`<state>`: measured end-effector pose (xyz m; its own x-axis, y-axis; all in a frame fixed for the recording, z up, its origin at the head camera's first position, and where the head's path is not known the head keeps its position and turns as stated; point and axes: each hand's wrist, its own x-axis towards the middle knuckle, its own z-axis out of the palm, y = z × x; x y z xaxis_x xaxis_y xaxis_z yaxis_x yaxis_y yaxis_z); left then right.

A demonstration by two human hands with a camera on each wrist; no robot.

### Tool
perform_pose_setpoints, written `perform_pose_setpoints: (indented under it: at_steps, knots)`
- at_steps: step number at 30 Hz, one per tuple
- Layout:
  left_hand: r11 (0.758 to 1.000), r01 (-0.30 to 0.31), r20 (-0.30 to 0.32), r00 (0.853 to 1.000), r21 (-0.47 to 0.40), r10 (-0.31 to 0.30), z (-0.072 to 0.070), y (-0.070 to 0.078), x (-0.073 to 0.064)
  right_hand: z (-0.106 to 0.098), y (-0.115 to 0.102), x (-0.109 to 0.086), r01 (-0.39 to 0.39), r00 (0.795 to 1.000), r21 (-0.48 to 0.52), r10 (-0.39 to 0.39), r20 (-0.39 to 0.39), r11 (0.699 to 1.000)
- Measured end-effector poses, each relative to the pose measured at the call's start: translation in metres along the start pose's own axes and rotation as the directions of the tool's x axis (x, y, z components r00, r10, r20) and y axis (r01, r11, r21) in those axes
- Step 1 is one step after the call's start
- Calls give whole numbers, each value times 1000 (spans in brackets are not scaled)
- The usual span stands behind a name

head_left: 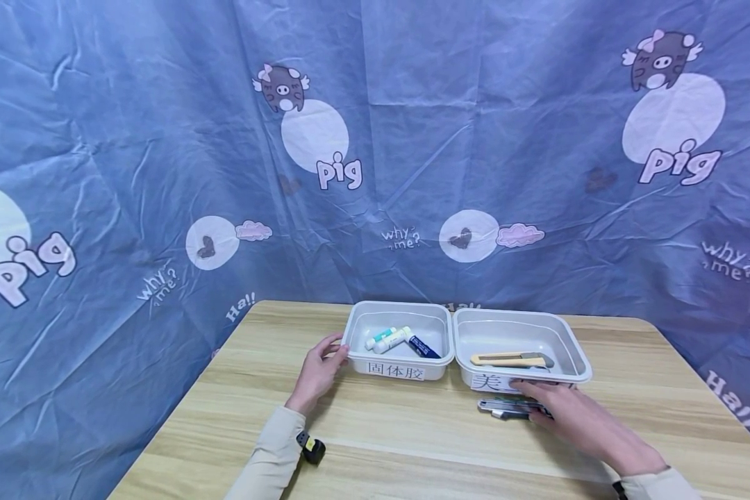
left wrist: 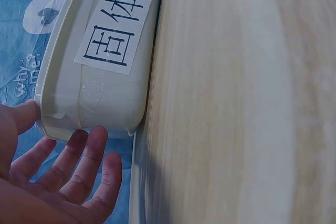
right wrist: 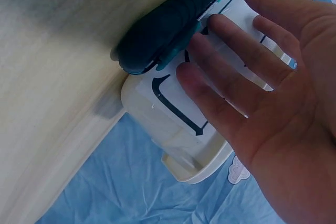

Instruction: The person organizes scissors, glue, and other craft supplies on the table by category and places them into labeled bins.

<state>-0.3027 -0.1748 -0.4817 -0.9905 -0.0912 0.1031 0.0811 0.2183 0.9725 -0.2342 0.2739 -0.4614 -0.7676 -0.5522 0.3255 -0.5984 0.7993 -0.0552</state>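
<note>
My left hand (head_left: 320, 368) touches the near left corner of a white plastic bin (head_left: 400, 304), thumb at the rim and fingers loosely spread below it. Inside lie a few glue sticks (head_left: 390, 340), one of them dark blue. In front of the second white bin (head_left: 515, 314), my right hand (head_left: 565, 410) reaches over utility knives on the table. Its fingers are extended, with the thumb tip right at a dark green utility knife (right wrist: 163, 32) in the right wrist view. A silver utility knife (head_left: 490, 404) lies partly under that hand. The second bin holds a yellow utility knife (head_left: 511, 360).
Both bins stand side by side near the back of the wooden table (head_left: 400, 437), with paper labels (head_left: 395, 371) on their fronts. A blue printed curtain (head_left: 412, 139) hangs behind the table. A black strap device (head_left: 312, 448) sits at the left wrist.
</note>
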Motion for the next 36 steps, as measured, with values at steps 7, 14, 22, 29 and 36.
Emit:
perform_pose_setpoints:
  at_steps: [7,14,22,29,36]
  knots:
    - [1000,4,3,1000,-1,-4,0,-1,0,4,4,-1,43,999,12,-43,-16,999]
    - [1000,1,4,1000,12,-2,0,0,0,7,5,-4,28,1000,11,-28,8,1000]
    - [1000,1,2,1000,5,-1,-1,-1,0,7,8,-5,31,998,11,-32,45,999]
    - [1000,3,3,1000,-1,-3,-1,-1,1,6,9,-5,48,997,10,-48,53,999]
    - [1000,-11,5,1000,17,11,-1,-2,1,6,8,-5,55,997,4,-55,47,998]
